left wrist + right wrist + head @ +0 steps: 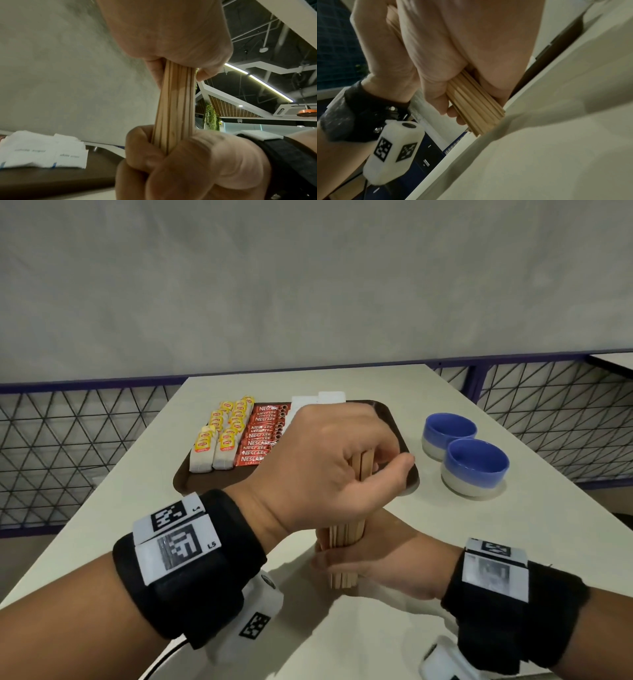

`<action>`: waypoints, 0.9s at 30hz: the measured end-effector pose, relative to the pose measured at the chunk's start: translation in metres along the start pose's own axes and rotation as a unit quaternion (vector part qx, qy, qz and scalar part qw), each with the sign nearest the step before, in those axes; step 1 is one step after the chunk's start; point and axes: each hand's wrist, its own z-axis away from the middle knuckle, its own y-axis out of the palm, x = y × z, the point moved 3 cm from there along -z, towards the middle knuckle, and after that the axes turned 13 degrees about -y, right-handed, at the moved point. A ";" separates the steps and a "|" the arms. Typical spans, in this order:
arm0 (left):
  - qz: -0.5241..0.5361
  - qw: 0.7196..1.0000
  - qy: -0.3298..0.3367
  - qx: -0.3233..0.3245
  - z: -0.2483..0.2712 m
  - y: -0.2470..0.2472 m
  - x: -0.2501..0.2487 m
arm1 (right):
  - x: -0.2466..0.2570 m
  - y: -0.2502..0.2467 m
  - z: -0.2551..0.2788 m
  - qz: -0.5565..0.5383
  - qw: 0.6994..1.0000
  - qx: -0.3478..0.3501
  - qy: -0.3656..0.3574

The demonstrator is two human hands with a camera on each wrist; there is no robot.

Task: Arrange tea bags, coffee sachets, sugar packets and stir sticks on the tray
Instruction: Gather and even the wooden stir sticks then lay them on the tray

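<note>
A bundle of wooden stir sticks [344, 537] stands upright with its lower ends on the white table [445, 542], in front of the brown tray [195, 482]. My left hand [342, 460] grips the bundle's top and my right hand [370, 556] grips it lower down. On the tray lie rows of yellow-labelled tea bags [222, 436], red coffee sachets [260, 436] and white sugar packets [318, 398]. The left wrist view shows the sticks [175, 108] between both fists, with sugar packets [42, 152] behind. In the right wrist view the stick ends [474, 108] touch the table.
Two blue-and-white bowls [448, 433] [476, 463] stand right of the tray. The tray's right part is hidden behind my left hand. A wire-mesh railing [85, 446] runs beyond the table's far and side edges.
</note>
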 end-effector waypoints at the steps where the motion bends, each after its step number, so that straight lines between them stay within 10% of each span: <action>1: -0.001 1.000 0.005 -0.005 -0.001 0.000 -0.001 | 0.000 0.001 -0.001 -0.020 1.000 0.001 -0.004; 12: -0.082 0.994 -0.022 -0.071 -0.002 -0.005 0.010 | 0.007 -0.002 -0.005 -0.016 0.998 -0.065 -0.015; 21: 0.072 0.946 -0.277 -0.151 -0.031 -0.026 0.047 | 0.050 -0.014 -0.005 0.180 0.977 -0.102 -0.047; 27: 0.112 0.906 -0.407 -0.037 -0.030 -0.012 0.082 | 0.042 -0.018 -0.016 0.155 0.985 -0.062 0.029</action>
